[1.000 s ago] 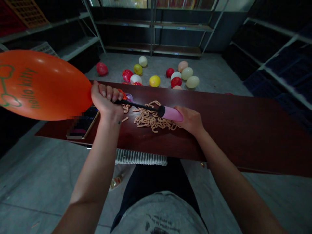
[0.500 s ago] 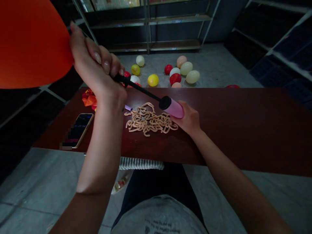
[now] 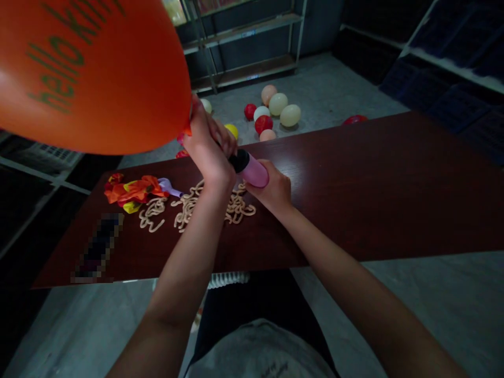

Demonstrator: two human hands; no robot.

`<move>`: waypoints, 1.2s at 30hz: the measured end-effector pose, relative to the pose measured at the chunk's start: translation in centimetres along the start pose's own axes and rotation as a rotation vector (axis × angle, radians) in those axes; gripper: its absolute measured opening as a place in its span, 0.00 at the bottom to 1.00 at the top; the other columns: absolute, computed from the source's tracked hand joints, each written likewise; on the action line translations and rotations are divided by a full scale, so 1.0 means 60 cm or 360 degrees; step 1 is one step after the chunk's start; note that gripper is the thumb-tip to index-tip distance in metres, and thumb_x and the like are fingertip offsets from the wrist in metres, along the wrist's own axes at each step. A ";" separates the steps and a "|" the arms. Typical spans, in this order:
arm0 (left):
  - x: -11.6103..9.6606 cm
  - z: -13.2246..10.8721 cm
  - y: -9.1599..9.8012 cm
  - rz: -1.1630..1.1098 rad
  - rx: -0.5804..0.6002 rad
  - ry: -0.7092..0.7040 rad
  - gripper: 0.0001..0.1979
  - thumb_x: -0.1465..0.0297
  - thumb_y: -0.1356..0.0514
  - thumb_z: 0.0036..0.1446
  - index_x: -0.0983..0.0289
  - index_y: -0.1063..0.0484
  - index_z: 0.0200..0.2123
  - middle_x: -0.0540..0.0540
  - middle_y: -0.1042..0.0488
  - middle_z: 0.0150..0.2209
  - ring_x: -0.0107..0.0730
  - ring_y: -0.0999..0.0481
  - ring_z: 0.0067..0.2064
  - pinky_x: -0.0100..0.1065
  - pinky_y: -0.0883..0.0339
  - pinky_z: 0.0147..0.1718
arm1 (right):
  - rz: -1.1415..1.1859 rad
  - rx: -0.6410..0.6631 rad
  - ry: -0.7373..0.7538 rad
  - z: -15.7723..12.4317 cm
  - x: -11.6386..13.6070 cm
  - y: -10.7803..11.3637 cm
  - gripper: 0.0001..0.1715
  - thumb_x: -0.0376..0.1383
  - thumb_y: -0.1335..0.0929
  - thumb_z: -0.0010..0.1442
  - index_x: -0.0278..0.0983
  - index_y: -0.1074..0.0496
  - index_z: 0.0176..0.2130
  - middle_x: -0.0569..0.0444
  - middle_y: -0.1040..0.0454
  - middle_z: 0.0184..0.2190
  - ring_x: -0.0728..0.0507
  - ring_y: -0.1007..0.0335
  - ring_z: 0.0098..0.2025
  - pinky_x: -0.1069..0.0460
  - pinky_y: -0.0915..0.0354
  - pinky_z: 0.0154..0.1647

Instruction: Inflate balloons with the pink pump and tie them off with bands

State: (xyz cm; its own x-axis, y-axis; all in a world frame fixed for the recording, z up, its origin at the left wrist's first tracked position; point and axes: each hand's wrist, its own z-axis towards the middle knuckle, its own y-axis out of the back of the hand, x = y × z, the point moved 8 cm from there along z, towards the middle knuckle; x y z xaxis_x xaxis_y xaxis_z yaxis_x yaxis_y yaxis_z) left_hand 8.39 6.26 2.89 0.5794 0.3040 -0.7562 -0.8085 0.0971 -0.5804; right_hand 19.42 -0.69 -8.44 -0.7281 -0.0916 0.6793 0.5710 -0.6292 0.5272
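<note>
An inflated orange balloon (image 3: 129, 79) with green lettering fills the upper left of the head view. My left hand (image 3: 210, 139) is closed at the balloon's neck and round the black end of a hand pump. The pink barrel of the balloon pump (image 3: 255, 172) sits in my closed right hand (image 3: 275, 190), over the table. Between my hands the pump is pushed together, with no rod showing. Curly beige balloons (image 3: 238, 206) lie in a tangle beneath my forearm, which hides part of them.
On the brown table (image 3: 374, 184), uninflated orange and yellow balloons (image 3: 137, 190) lie at the left beside a lilac one (image 3: 169, 187). A phone (image 3: 98, 247) lies near the front left edge. Several inflated balloons (image 3: 290, 115) rest on the floor beyond, before metal shelves (image 3: 252, 73).
My left hand has come down and right toward my right hand, pushing the pump's rod into the barrel. The orange balloon has moved right with it. The camera view has turned.
</note>
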 end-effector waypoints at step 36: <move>-0.245 0.014 0.315 -0.0266 -0.0463 -0.0058 0.28 0.67 0.55 0.73 0.61 0.55 0.17 0.46 0.59 0.15 0.24 0.57 0.14 0.31 0.55 0.15 | -0.0540 0.0560 0.0797 -0.044 0.073 -0.059 0.29 0.58 0.32 0.58 0.38 0.26 0.45 0.48 0.20 0.37 0.39 0.23 0.37 0.47 0.33 0.38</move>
State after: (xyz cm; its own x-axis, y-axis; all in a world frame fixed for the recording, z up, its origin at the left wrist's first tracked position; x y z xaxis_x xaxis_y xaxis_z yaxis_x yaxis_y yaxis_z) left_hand -15.48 4.45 3.30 0.6929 0.3410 -0.6353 -0.6366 -0.1243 -0.7611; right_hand 13.22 -0.92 -8.67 -0.9268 -0.3320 0.1757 0.3087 -0.4066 0.8599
